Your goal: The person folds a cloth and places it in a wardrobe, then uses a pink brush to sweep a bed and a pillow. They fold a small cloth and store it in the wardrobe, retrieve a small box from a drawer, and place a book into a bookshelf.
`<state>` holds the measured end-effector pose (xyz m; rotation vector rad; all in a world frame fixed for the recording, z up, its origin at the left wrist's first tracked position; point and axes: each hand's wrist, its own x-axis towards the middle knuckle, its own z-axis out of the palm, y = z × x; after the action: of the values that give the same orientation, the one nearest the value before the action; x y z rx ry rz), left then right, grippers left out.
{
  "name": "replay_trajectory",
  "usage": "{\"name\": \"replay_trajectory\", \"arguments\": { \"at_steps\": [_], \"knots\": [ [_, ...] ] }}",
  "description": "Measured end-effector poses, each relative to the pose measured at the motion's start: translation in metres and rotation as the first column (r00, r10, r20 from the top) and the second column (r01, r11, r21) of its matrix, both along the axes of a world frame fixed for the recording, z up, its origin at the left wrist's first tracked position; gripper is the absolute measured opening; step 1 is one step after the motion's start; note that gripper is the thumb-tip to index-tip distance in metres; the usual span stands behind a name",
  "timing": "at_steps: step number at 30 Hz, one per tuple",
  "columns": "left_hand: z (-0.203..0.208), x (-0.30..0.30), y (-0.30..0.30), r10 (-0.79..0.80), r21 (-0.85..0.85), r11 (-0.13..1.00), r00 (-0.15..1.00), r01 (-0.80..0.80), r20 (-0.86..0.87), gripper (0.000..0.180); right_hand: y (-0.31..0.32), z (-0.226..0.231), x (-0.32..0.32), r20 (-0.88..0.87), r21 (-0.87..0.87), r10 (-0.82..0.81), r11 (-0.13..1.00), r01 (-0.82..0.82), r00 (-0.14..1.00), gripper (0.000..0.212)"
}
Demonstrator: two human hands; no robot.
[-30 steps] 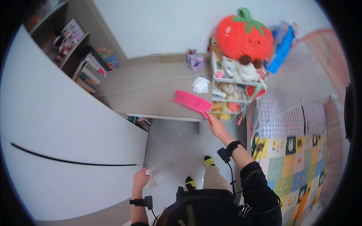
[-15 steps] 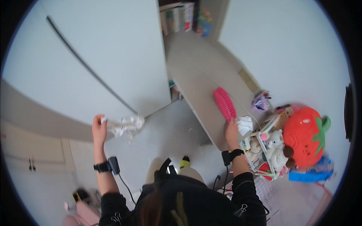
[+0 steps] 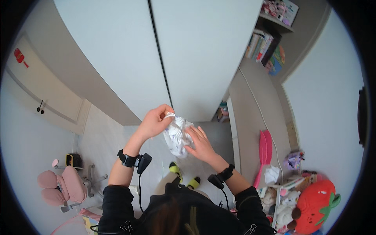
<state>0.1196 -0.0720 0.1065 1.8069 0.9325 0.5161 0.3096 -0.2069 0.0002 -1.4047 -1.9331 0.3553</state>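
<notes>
Bag (image 3: 175, 138) | wht plas., crinkled, bluish spots | L hand (image 3: 155, 122) gripping, R hand (image 3: 202, 145) touching

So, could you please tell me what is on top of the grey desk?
On the desk rest a pink brush, crumpled white paper, a cable and a purple container, with books further along. Anything beneath the paper is hidden.

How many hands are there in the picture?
2. The left hand pinches the top of the crinkly whitish plastic bag; the right hand is spread against the bag's right side. No other hands show.
</notes>
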Motion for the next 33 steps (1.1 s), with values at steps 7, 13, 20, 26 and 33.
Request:
{"name": "replay_trajectory", "arguments": {
  "at_steps": [7,13,20,26,33],
  "knots": [
    [-0.011,-0.053,0.085,-0.086,-0.002,0.996,0.992,0.087,0.092,0.02,0.039,0.002,0.01,-0.197,-0.191,0.036,0.979,-0.074,0.98,0.021],
    [-0.015,-0.002,0.174,0.203,0.633,0.728,0.965,-0.264,0.169,0.035,0.053,0.048,0.023,-0.159,-0.291,-0.115,0.955,0.064,0.981,0.028],
    [0.032,0.069,0.245,0.454,0.512,0.623,0.806,-0.592,0.379,0.02,0.063,0.049,0.044,0.033,-0.298,-0.195,0.934,0.196,0.98,0.032],
    [0.023,0.085,0.242,0.494,0.527,0.498,0.724,-0.689,0.481,0.018,0.072,0.043,0.073,-0.063,-0.236,-0.179,0.958,0.16,0.982,0.036],
    [0.032,0.039,0.177,0.476,0.579,0.566,0.806,-0.587,0.353,0.022,0.111,0.051,0.079,-0.153,-0.206,0.1,0.97,-0.13,0.983,0.035]
  ]
}}
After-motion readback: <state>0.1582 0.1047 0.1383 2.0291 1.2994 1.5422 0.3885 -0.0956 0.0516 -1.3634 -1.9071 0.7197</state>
